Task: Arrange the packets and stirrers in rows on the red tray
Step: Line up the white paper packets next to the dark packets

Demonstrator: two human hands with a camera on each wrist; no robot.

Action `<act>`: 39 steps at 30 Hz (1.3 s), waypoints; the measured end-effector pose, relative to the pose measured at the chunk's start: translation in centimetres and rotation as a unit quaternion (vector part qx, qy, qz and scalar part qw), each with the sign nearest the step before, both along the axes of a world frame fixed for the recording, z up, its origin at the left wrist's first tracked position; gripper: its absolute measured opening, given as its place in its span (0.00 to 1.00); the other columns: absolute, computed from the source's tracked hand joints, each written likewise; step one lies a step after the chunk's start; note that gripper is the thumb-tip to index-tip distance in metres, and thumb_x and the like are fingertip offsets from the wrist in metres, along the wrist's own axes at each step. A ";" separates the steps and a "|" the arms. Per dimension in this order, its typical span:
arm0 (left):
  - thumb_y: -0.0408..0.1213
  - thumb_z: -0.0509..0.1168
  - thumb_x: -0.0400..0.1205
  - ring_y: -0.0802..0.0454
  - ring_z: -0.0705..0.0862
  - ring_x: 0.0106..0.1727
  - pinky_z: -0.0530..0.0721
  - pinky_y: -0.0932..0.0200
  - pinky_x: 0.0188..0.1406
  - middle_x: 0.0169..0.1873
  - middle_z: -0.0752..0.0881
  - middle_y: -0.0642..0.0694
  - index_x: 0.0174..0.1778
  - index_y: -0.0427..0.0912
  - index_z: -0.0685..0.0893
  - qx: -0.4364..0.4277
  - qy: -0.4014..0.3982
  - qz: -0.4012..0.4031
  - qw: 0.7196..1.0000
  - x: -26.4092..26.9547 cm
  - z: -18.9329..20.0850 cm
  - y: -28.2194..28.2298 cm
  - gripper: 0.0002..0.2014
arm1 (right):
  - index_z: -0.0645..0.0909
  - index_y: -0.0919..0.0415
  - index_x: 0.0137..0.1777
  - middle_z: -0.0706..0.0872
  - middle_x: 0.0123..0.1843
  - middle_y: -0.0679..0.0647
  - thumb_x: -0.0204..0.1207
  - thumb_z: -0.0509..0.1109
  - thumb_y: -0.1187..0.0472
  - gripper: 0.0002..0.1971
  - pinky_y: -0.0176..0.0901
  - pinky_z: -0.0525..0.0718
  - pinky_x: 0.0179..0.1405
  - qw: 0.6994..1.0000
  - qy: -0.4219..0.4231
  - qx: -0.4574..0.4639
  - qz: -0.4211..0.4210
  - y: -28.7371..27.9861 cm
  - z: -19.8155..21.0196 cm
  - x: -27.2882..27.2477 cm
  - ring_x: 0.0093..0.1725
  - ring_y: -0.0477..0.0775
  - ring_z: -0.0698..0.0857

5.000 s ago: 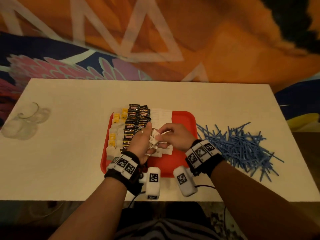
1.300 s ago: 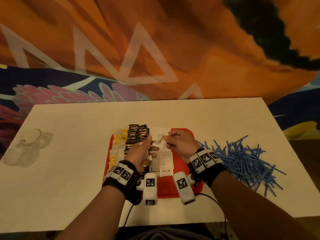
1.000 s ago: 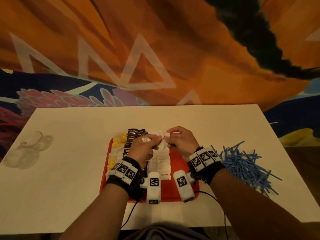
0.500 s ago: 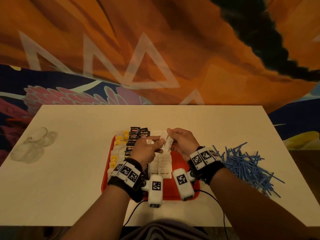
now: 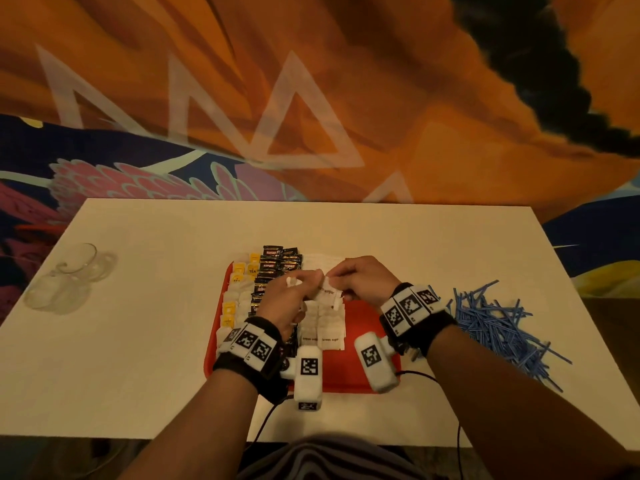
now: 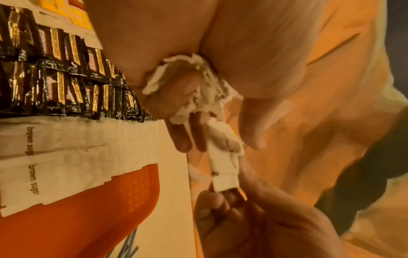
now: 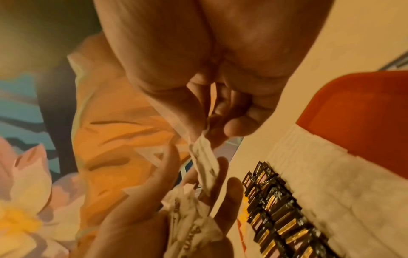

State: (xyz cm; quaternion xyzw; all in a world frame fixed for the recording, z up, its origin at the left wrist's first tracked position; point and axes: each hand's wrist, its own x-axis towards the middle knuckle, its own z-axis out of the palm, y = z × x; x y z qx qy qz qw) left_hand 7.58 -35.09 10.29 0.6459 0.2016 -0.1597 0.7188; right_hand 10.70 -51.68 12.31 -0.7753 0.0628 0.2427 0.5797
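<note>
Since 5 s ago both hands went from tray's near half to its far end. Left hand [image 5: 289, 296] clutches a bunch of packets [image 6: 198, 90]; right hand [image 5: 363, 280] pinches one sugar packet [image 5: 327, 295] above red tray [image 5: 360, 320]. We should pull it free w/o loosening the bunch, then lay it flush in the white row. Stirrers [image 5: 498, 327] wait right of tray.

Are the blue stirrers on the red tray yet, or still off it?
Off it. The blue stirrers lie in a loose heap on the white table, right of the red tray; none shows among the packet rows.
</note>
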 end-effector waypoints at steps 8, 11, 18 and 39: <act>0.39 0.76 0.79 0.55 0.78 0.24 0.72 0.66 0.21 0.32 0.86 0.49 0.47 0.43 0.89 0.020 -0.018 0.104 0.994 0.0 -0.2 0.0 0.05 | 0.81 0.54 0.45 0.85 0.40 0.54 0.72 0.79 0.65 0.10 0.43 0.83 0.36 0.992 0.027 0.094 -0.084 1.5 -1.5 -2.0 0.42 0.52 0.84; 0.40 0.77 0.78 0.53 0.80 0.34 0.75 0.59 0.36 0.41 0.90 0.48 0.43 0.47 0.90 0.062 -0.036 0.112 0.991 -0.4 -1.1 0.4 0.03 | 0.81 0.57 0.48 0.87 0.42 0.54 0.71 0.80 0.65 0.11 0.41 0.84 0.36 0.991 0.029 0.088 -0.098 2.0 -2.9 -2.3 0.42 0.51 0.86; 0.37 0.72 0.82 0.57 0.82 0.29 0.77 0.61 0.31 0.39 0.90 0.46 0.42 0.48 0.89 0.128 0.007 0.116 0.985 -2.1 -3.9 2.9 0.03 | 0.84 0.56 0.56 0.88 0.50 0.50 0.73 0.79 0.54 0.14 0.43 0.84 0.44 0.994 0.031 -0.097 -0.044 1.8 -7.5 -4.4 0.43 0.51 0.86; 0.38 0.71 0.82 0.58 0.83 0.30 0.73 0.61 0.24 0.34 0.88 0.51 0.46 0.46 0.89 0.103 0.098 0.109 0.984 -6.1 -7.7 8.7 0.01 | 0.77 0.60 0.49 0.82 0.36 0.51 0.76 0.76 0.57 0.11 0.33 0.70 0.26 0.969 0.046 -0.223 -0.099 5.9 -17.0 -7.9 0.34 0.46 0.78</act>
